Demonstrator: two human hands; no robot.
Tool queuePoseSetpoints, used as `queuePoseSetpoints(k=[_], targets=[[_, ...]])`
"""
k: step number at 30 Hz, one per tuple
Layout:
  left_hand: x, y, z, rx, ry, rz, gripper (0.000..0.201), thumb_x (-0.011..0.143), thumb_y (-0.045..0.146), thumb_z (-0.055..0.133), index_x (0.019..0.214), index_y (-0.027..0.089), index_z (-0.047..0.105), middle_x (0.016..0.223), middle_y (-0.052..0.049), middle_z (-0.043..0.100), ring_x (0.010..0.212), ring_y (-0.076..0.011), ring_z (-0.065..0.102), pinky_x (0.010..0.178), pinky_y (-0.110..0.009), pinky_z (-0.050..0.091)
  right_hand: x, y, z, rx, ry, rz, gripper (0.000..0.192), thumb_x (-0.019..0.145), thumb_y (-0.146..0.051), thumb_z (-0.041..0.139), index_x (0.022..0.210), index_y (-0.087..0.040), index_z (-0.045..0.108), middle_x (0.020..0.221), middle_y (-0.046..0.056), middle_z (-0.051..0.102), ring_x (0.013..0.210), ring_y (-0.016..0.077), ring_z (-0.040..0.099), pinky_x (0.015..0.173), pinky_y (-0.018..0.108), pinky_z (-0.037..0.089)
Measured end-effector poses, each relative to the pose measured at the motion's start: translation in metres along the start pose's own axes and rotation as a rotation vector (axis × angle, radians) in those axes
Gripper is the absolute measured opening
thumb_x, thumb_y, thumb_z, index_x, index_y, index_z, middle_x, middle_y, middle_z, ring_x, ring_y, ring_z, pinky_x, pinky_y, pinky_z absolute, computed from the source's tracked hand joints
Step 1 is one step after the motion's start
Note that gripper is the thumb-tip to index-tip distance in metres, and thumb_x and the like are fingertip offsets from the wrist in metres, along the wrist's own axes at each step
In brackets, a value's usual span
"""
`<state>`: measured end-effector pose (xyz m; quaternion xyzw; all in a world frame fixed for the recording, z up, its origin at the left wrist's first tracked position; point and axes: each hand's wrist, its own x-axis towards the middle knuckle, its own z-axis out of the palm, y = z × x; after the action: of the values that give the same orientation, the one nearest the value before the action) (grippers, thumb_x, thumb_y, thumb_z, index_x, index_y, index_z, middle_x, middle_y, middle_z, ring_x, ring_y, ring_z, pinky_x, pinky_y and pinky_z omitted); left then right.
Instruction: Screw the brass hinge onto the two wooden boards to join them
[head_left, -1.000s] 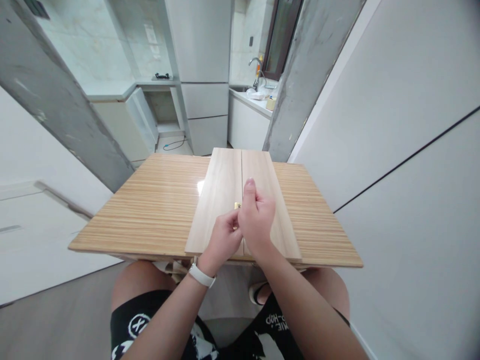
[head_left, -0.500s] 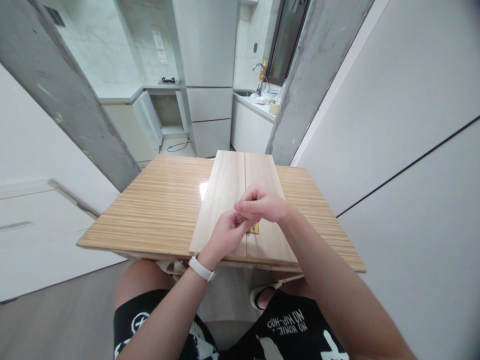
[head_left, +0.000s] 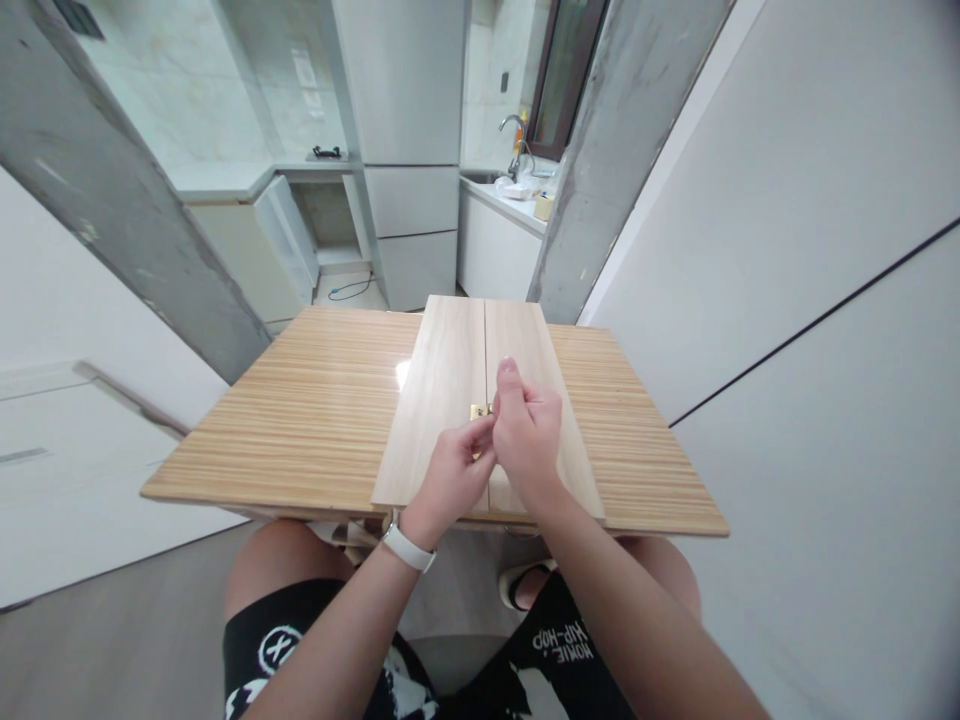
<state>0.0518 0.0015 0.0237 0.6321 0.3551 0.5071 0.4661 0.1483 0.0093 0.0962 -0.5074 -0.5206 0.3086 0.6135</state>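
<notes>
Two pale wooden boards lie side by side, with a narrow seam between them. A small brass-coloured hinge sits at the seam, partly covered by my fingers. My left hand, wearing a white watch on its wrist, is closed in a pinch at the near side of the hinge. Just right of it, my right hand is curled into a fist with the thumb on top, touching the left fingertips. Whatever either hand grips is hidden by the fingers.
The boards rest on a striped wooden table, whose near edge is above my knees. Beyond it stand a tall fridge, a counter with a sink tap and an open cabinet. A white panel wall rises at the right.
My right hand has turned from lying across the left fingers to an upright fist on their right. The upper part of the hinge now shows above my hands.
</notes>
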Motion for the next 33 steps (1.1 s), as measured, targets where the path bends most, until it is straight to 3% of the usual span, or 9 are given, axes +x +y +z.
queuePoseSetpoints(k=[7,11,13,20,22,25,27,30,33], targets=[[0.005,-0.003,-0.008,-0.078,-0.060,-0.067,0.032,0.096,0.043,0.071,0.086,0.012,0.072,0.081,-0.007,0.074,0.073,-0.0169,0.066,0.065,-0.026,0.049,0.058,-0.005,-0.032,0.091,-1.019,0.076,0.053,0.097,-0.054,0.065,0.060,-0.016,0.064,0.053,0.000,0.060,0.047,0.0104,0.049,0.046,0.025,0.034],[0.004,0.001,-0.010,-0.111,-0.105,-0.061,0.034,0.098,0.045,0.069,0.101,0.012,0.078,0.104,-0.014,0.079,0.095,-0.0243,0.073,0.082,-0.034,0.057,0.075,-0.001,-0.033,0.140,-1.357,0.100,0.055,0.096,-0.051,0.069,0.054,-0.016,0.061,0.046,-0.002,0.054,0.042,0.0081,0.043,0.044,0.023,0.031],[0.004,0.003,-0.010,-0.098,-0.103,-0.072,0.033,0.098,0.043,0.069,0.104,0.012,0.078,0.101,-0.013,0.079,0.093,-0.0237,0.072,0.080,-0.033,0.056,0.074,0.001,-0.029,0.154,-1.339,0.135,0.062,0.097,-0.052,0.067,0.049,-0.018,0.053,0.043,-0.004,0.048,0.041,0.0067,0.037,0.043,0.024,0.026],[0.004,0.001,-0.007,-0.036,-0.047,-0.063,0.027,0.098,0.038,0.068,0.100,0.012,0.077,0.084,-0.008,0.075,0.076,-0.0180,0.065,0.070,-0.029,0.051,0.055,0.006,-0.022,0.239,-0.937,0.211,0.070,0.099,-0.062,0.060,0.045,-0.022,0.039,0.039,-0.006,0.036,0.038,0.0070,0.028,0.043,0.028,0.020],[0.003,0.002,-0.006,-0.048,-0.051,-0.051,0.024,0.098,0.033,0.067,0.106,0.013,0.079,0.093,-0.009,0.077,0.084,-0.0198,0.068,0.077,-0.030,0.054,0.043,0.005,-0.017,0.185,-0.694,0.187,0.070,0.097,-0.065,0.059,0.046,-0.023,0.037,0.040,-0.007,0.032,0.040,0.0077,0.027,0.043,0.029,0.018],[-0.001,0.004,-0.004,-0.072,-0.040,-0.035,0.023,0.095,0.025,0.067,0.112,0.014,0.078,0.100,-0.010,0.079,0.092,-0.0214,0.071,0.083,-0.031,0.055,0.014,0.003,-0.005,-0.005,-0.128,0.056,0.064,0.099,-0.063,0.058,0.054,-0.023,0.036,0.048,-0.006,0.031,0.046,0.0089,0.028,0.046,0.030,0.018],[-0.005,0.006,-0.004,-0.038,-0.011,-0.033,0.022,0.092,0.020,0.068,0.111,0.014,0.078,0.096,-0.008,0.079,0.088,-0.0207,0.070,0.079,-0.029,0.055,-0.005,0.003,0.004,-0.081,0.046,0.013,0.063,0.103,-0.061,0.051,0.057,-0.023,0.032,0.052,-0.006,0.030,0.050,0.0098,0.029,0.048,0.030,0.019],[-0.008,0.003,-0.007,0.010,0.015,-0.042,0.018,0.090,0.018,0.068,0.104,0.012,0.077,0.086,-0.005,0.075,0.079,-0.0180,0.065,0.070,-0.026,0.051,-0.015,0.001,0.008,-0.076,0.028,-0.002,0.061,0.106,-0.060,0.045,0.059,-0.023,0.030,0.054,-0.005,0.029,0.052,0.0105,0.030,0.048,0.030,0.020],[-0.006,-0.003,-0.010,0.010,0.034,-0.040,0.015,0.094,0.025,0.067,0.092,0.012,0.074,0.078,-0.004,0.071,0.072,-0.0160,0.061,0.067,-0.026,0.048,0.000,-0.006,-0.002,-0.067,-0.272,-0.061,0.061,0.099,-0.057,0.060,0.056,-0.021,0.037,0.054,-0.005,0.034,0.054,0.0102,0.034,0.050,0.028,0.025]])
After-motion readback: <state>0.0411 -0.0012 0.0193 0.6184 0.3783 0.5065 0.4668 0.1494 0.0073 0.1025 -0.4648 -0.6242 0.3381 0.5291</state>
